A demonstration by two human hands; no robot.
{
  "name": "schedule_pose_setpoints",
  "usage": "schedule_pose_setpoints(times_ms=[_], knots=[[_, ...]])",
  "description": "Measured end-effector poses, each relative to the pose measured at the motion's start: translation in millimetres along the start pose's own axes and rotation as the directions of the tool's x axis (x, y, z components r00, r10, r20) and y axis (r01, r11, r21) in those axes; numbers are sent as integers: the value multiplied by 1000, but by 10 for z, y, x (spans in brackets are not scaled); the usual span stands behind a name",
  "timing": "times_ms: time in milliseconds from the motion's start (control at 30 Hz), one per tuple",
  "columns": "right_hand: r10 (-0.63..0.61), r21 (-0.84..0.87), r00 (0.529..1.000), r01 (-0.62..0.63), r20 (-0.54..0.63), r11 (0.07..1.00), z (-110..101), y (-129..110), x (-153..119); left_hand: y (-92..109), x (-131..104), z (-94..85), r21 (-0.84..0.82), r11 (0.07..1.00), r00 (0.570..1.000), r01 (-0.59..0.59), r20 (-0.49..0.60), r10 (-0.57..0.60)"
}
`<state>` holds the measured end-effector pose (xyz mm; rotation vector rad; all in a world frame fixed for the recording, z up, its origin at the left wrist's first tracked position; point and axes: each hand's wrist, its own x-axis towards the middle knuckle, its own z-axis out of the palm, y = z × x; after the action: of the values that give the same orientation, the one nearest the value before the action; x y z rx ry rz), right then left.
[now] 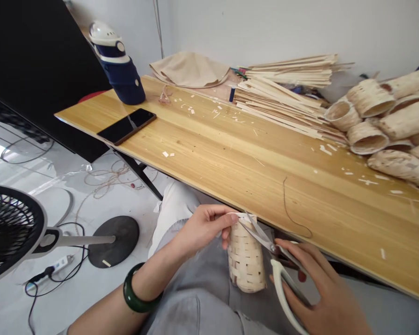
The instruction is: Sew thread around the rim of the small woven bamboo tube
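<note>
A small woven cylinder of pale wood strips (247, 263) rests upright over my lap, just below the table's front edge. My left hand (209, 225) pinches its upper rim between thumb and fingers. In my right hand (321, 284) is a pair of scissors (265, 239) with pale handles, my fingers through the loops. The blades stand apart at the cylinder's top rim, close to my left thumb. Whether they touch a strip I cannot tell.
On the wooden table (209, 158) lie a phone (127, 126), a dark thread (289, 209) and scattered wood scraps. A blue bottle (120, 74), stacked wood strips (282, 102) and several woven cylinders (370, 102) stand farther back. A fan (14, 232) is at left.
</note>
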<state>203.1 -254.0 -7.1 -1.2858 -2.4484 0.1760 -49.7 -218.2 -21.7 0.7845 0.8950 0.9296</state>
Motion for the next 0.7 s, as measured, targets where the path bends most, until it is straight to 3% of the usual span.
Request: schedule_pose_setpoints(times_ms=[133, 467, 700], knots=[[-35, -113, 998, 28, -59, 993, 42, -24, -2, -11, -2, 0, -23, 1000, 1000, 3, 21, -2], [-152, -101, 984, 143, -93, 985, 100, -127, 30, -18, -24, -46, -18, 1000, 1000, 13, -11, -13], [-88, -29, 992, 86, -89, 996, 104, -196, 54, -34, -31, -48, -23, 1000, 1000, 11, 3, -11]])
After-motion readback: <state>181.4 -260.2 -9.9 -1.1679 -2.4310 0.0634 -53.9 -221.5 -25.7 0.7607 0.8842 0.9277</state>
